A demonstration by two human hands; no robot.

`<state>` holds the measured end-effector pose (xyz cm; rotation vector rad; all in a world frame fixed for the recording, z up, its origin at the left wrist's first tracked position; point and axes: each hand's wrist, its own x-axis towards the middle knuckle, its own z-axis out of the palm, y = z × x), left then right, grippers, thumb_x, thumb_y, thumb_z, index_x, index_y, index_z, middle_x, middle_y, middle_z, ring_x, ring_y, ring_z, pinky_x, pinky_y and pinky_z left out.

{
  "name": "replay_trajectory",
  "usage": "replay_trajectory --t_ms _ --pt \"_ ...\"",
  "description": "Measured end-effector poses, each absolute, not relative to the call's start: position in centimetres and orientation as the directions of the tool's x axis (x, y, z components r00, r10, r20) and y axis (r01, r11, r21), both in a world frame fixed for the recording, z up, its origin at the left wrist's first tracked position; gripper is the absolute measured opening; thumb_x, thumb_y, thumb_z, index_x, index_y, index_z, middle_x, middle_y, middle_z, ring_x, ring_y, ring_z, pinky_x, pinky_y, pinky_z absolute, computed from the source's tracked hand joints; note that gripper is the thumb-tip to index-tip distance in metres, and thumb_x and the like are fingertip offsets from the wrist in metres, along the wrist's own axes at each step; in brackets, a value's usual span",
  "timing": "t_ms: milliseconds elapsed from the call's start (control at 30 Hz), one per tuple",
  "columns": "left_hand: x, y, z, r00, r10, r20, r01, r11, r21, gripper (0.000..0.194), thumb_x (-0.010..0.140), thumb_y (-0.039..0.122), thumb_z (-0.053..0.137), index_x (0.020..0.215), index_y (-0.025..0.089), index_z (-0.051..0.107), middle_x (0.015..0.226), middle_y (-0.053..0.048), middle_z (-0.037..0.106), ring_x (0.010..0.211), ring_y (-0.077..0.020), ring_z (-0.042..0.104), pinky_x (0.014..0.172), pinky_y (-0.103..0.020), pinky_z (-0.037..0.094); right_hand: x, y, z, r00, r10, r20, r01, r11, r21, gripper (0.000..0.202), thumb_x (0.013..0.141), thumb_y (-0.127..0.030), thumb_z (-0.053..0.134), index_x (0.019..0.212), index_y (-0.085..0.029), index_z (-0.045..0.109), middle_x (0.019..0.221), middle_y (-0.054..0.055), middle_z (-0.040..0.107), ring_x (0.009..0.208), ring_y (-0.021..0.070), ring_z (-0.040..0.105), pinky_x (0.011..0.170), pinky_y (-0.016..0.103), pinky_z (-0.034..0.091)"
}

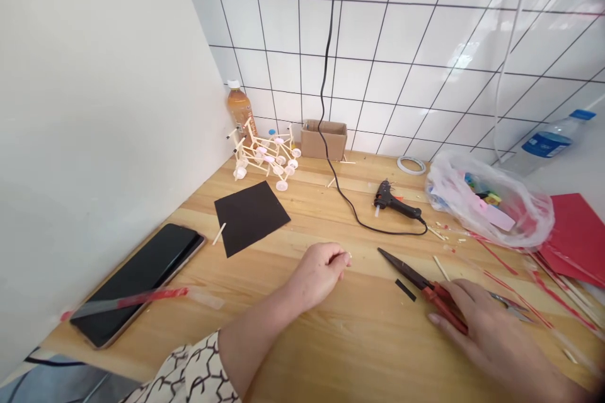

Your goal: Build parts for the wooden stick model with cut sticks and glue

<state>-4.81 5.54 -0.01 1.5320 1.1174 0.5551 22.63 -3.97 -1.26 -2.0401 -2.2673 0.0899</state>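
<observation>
The left hand (pixel 317 274) rests on the wooden table (pixel 331 340) with its fingers curled in, the thumb and forefinger pinched on a tiny pale bit (pixel 348 256) that is too small to make out. The right hand (pixel 491 330) lies flat over the red handles of a pair of pliers (pixel 420 283), fingers spread and loose on top of them rather than wrapped around; the dark pointed nose of the pliers sticks out past the fingertips toward the left hand, and stops short of it. Just beside that nose, on the near side, lies a small black strip (pixel 405 289). A thin wooden stick (pixel 441 268) lies just beyond the right fingertips.

Further out from the right fingers, a black glue gun (pixel 396 203) lies on its side, its cord (pixel 331 75) running up the tiled wall. To the right of it sits a clear plastic bag (pixel 491 208) of coloured pieces, with red paper (pixel 574 233) and red strips past it. Beyond the left fingers lies a black square sheet (pixel 250 217), and behind that a model (pixel 265 157) made of sticks and small discs, a bottle (pixel 240 110) and a small cardboard box (pixel 324 138). A phone (pixel 142 280) lies well to the left of the left hand, with a clear strip (pixel 142 299) with a red band across it.
</observation>
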Motion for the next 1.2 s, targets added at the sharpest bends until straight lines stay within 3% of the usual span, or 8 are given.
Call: replay_trajectory --t_ms 133,200,300,433,567,800,1000,1200 --pt "-4.5 5.2 -0.5 0.473 0.876 -0.094 0.483 -0.169 0.859 0.030 0.083 0.029 0.040 0.056 0.017 0.041 0.052 0.003 0.040 0.051 -0.0095 0.036 0.050 -0.023 0.027 22.4 -2.6 0.6 -0.168 0.986 0.005 0.985 0.169 -0.043 0.038 0.079 -0.052 0.047 0.085 -0.019 0.064 0.087 0.012 0.064 0.082 0.0273 0.060 0.070 0.041 0.049" --pt "-4.4 5.1 -0.6 0.482 0.873 -0.067 0.543 -0.238 0.805 0.029 0.084 0.027 0.039 0.057 0.017 0.041 0.054 0.003 0.043 0.053 -0.0104 0.039 0.052 -0.023 0.028 21.6 -0.6 2.2 -0.208 0.976 0.057 0.978 0.209 -0.017 0.035 0.084 -0.046 0.043 0.089 -0.017 0.063 0.090 0.012 0.064 0.084 0.0263 0.060 0.071 0.040 0.048" --pt "-4.3 5.0 -0.7 0.499 0.865 -0.053 0.605 -0.304 0.736 0.026 0.085 0.025 0.037 0.062 0.017 0.047 0.063 -0.001 0.054 0.060 -0.0130 0.048 0.056 -0.024 0.033 19.3 4.4 4.4 -0.300 0.953 0.047 0.953 0.298 0.047 0.026 0.086 -0.033 0.045 0.088 -0.016 0.064 0.092 0.011 0.064 0.087 0.0249 0.059 0.074 0.037 0.046" --pt "-4.2 4.8 -0.9 0.524 0.849 -0.060 0.685 -0.378 0.623 0.028 0.087 0.025 0.033 0.076 0.016 0.056 0.079 -0.006 0.063 0.073 -0.0181 0.057 0.066 -0.027 0.040 16.0 13.4 5.3 -0.281 0.957 -0.069 0.947 0.288 0.139 0.014 0.083 -0.023 0.054 0.086 -0.015 0.065 0.091 0.008 0.064 0.092 0.0219 0.059 0.077 0.032 0.047" --pt "-4.0 4.7 -1.2 0.552 0.821 -0.145 0.738 -0.401 0.543 0.031 0.089 0.025 0.030 0.083 0.014 0.058 0.087 -0.009 0.065 0.079 -0.0205 0.060 0.070 -0.029 0.044 14.2 22.2 4.2 -0.188 0.982 -0.033 0.966 0.191 0.177 0.028 0.088 -0.029 0.051 0.112 -0.016 0.054 0.114 0.008 0.056 0.094 0.0189 0.058 0.080 0.039 0.049" --pt "-3.9 5.0 -1.3 0.619 0.760 -0.197 0.741 -0.483 0.466 0.023 0.086 0.020 0.034 0.085 0.014 0.056 0.085 -0.009 0.065 0.074 -0.0209 0.062 0.061 -0.028 0.043 13.5 31.4 0.8 -0.050 0.999 0.010 0.994 0.049 0.097 0.029 0.088 -0.029 0.051 0.114 -0.017 0.053 0.116 0.008 0.055 0.095 0.0192 0.058 0.080 0.040 0.049" --pt "-3.8 5.2 -2.1 0.653 0.729 -0.204 0.725 -0.526 0.444 0.019 0.084 0.020 0.038 0.086 0.013 0.056 0.085 -0.009 0.065 0.071 -0.0216 0.061 0.055 -0.029 0.041 14.1 33.6 -1.2 -0.009 0.993 -0.116 1.000 0.011 0.012 0.028 0.088 -0.029 0.051 0.113 -0.018 0.053 0.115 0.008 0.056 0.095 0.0189 0.058 0.080 0.039 0.049" --pt "-3.7 5.1 -2.3 0.693 0.695 -0.191 0.698 -0.581 0.419 0.018 0.082 0.019 0.039 0.087 0.012 0.055 0.082 -0.009 0.064 0.068 -0.0219 0.059 0.050 -0.031 0.038 15.0 34.4 -0.6 0.148 0.987 -0.067 0.986 -0.152 -0.061 0.030 0.087 -0.029 0.052 0.115 -0.016 0.052 0.115 0.008 0.056 0.095 0.0197 0.058 0.079 0.040 0.050"
